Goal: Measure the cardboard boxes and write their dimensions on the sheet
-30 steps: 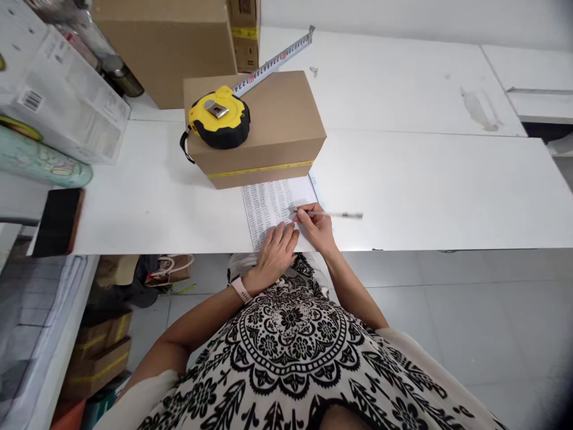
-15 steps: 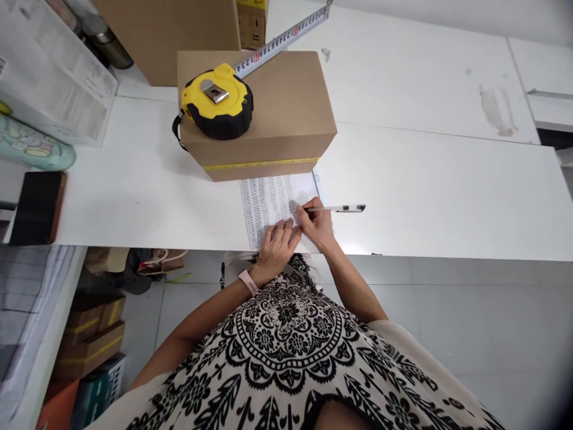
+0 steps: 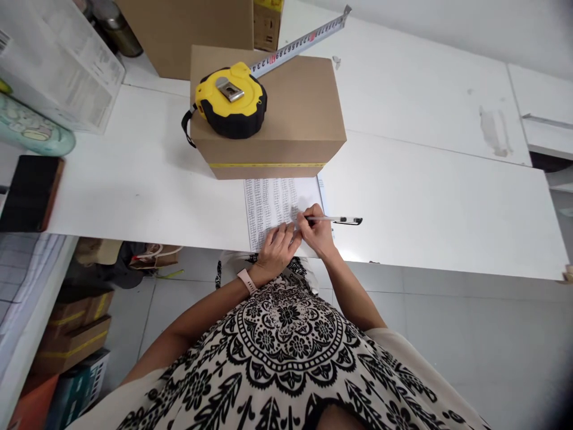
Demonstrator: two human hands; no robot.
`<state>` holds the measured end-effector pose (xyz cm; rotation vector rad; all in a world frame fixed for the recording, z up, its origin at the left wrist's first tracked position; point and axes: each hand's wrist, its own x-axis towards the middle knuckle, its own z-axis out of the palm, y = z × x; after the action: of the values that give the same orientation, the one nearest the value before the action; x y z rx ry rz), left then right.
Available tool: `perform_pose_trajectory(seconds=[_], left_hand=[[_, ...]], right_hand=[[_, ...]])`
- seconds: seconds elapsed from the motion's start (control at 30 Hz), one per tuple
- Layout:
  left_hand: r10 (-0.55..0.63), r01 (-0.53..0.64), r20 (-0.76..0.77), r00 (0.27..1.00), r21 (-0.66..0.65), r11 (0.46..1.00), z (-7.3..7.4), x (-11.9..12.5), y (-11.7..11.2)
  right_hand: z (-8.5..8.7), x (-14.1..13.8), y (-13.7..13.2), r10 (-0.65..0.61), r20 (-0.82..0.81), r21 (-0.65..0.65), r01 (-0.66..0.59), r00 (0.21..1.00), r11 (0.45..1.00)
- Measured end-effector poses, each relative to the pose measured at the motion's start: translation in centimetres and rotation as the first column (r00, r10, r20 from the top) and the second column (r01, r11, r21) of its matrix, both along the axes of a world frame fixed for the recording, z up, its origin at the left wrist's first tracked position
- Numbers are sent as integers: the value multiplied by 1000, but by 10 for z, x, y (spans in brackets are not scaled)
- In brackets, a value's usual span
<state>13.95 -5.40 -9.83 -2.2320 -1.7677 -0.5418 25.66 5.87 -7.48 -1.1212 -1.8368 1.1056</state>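
Note:
My right hand (image 3: 319,232) is closed round a pen (image 3: 342,220), whose clear barrel points to the right and whose tip end is at the paper. Under both hands lies a sheet of paper (image 3: 268,203) filled with columns of small handwriting. My left hand (image 3: 278,248) rests flat on the sheet's lower part, fingers stretched out. A brown cardboard box (image 3: 299,101) stands just beyond, at the sheet's top edge. On the box sits a yellow and black tape measure (image 3: 233,98) with its blade (image 3: 299,46) drawn out to the upper right.
A black phone-like object (image 3: 30,192), a mint patterned bottle (image 3: 36,128) and a translucent bin (image 3: 67,65) stand at the left of the white table (image 3: 430,197). A larger carton (image 3: 188,30) is behind the box. Below the left side are several small boxes (image 3: 74,340).
The view has turned and shifted a little, so the box and tape measure appear further right. The pen has tilted slightly. Both hands stay on the sheet.

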Motion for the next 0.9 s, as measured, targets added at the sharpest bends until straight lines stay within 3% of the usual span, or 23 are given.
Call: perform_pose_trajectory(seconds=[0.23, 0.9], left_hand=[[-3, 5, -35, 999, 53, 999, 3, 0, 1], [-7, 9, 20, 1000, -74, 997, -1, -1, -1]], right_hand=[[3, -1, 0, 7, 16, 9, -7, 1000, 1000], [0, 0, 0, 26, 50, -3, -26, 998, 1000]])
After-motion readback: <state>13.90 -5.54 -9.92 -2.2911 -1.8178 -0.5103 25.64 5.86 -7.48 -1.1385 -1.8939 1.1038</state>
